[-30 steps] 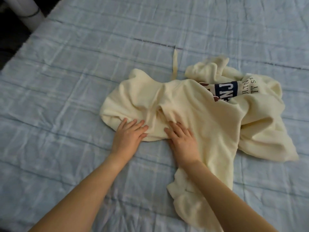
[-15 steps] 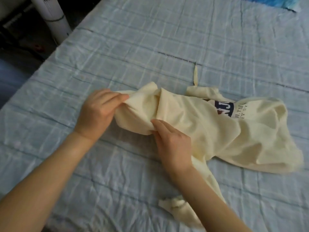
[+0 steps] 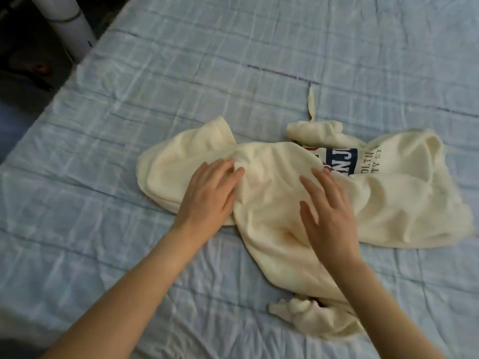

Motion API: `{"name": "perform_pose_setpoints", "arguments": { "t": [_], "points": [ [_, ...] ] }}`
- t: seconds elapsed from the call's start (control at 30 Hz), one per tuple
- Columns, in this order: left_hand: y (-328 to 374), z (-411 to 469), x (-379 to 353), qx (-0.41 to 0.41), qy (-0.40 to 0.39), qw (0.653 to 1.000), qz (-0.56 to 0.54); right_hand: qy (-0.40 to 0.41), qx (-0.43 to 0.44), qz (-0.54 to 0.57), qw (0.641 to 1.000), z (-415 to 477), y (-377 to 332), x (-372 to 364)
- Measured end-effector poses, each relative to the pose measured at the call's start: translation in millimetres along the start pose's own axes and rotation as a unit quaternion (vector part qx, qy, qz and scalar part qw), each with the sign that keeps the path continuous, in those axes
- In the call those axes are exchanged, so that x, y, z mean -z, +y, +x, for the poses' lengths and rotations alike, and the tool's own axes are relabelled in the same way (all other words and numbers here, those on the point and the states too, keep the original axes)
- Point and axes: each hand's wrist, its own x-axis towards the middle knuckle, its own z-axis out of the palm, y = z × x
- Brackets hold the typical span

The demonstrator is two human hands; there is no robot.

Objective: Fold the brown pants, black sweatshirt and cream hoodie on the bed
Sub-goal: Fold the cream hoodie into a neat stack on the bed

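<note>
The cream hoodie (image 3: 272,182) lies rumpled across the middle of the bed (image 3: 129,112), its hood bunched to the left and a blue and red print showing at the right. One sleeve trails toward the near edge, and a drawstring points away at the far side. My left hand (image 3: 210,193) rests flat on the hood part, fingers straight. Just above the body of the hoodie, my right hand (image 3: 326,206) has its fingers spread. Neither hand grips the cloth. No brown pants or black sweatshirt are in view.
The bed is covered with a wrinkled light blue checked sheet. Its left edge runs diagonally at the upper left, with dark floor and a white cylinder (image 3: 70,22) standing beyond it.
Both hands have let go of the hood fold they were gripping. The hood now lies down flat on the bed, and both hands are open on or over the hoodie.
</note>
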Motion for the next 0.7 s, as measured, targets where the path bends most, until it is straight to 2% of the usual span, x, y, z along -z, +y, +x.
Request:
{"name": "perform_pose_setpoints", "arguments": {
  "t": [0.07, 0.1, 0.17, 0.2, 0.27, 0.4, 0.53, 0.6, 0.7],
  "points": [
    [13, 30, -8, -0.021, 0.016, 1.0, 0.005, 0.003, -0.029, -0.053, 0.998, 21, 24, 10],
    [17, 43, -12, -0.02, 0.01, 0.999, 0.022, -0.022, -0.068, -0.059, 0.996, 28, 34, 12],
    [16, 60, -21, 0.004, -0.035, 0.997, 0.063, -0.089, -0.153, -0.036, 0.984, 35, 48, 12],
    [13, 65, -26, 0.025, -0.071, 0.995, 0.072, -0.108, -0.167, -0.018, 0.98, 34, 50, 13],
    [8, 64, -25, 0.035, -0.1, 0.994, 0.04, -0.103, -0.148, 0.004, 0.984, 24, 50, 19],
    [4, 26, 4, -0.042, -0.012, 0.997, -0.061, -0.03, -0.072, 0.02, 0.997, -18, 45, 57],
    [14, -55, 12, -0.11, -0.012, 0.992, -0.062, -0.107, -0.035, -0.004, 0.994, -87, 41, 91],
    [23, -92, 3, -0.125, -0.019, 0.99, -0.067, -0.152, -0.047, -0.01, 0.987, -124, 38, 92],
    [41, -127, -14, -0.139, -0.131, 0.98, -0.05, -0.195, -0.077, -0.025, 0.978, -159, 27, 82]
  ]
}}
